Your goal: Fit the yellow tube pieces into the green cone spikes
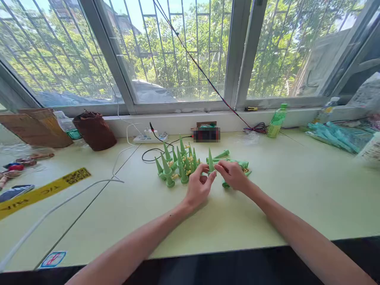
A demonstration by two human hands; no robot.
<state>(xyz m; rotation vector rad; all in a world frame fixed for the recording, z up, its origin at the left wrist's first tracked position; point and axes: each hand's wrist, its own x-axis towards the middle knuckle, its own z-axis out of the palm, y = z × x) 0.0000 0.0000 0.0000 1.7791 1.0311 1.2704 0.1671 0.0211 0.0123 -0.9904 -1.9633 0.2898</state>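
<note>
My left hand (pixel 200 184) is closed around the base of a green pointed cone (pixel 211 158), which stands upright with its tip up. Close against the cone's right side, my right hand (pixel 233 174) is pinched; whatever sits between its fingertips is too small to make out. To the left stands a cluster of similar upright green cones (pixel 166 168), with small pale yellow pieces (pixel 174 176) among them. Behind and beside my right hand, more green cones (pixel 222 153) lie on their sides, and small yellowish bits (pixel 246 170) show near its wrist.
A black cable (pixel 145 155) loops behind the cones towards a dark device (pixel 206 134) and a power strip (pixel 150 136). Green bottle (pixel 276 120) at the back right, brown bag (pixel 94 130) at the back left. A yellow strip (pixel 44 192) and white cable (pixel 63 200) cross the left tabletop.
</note>
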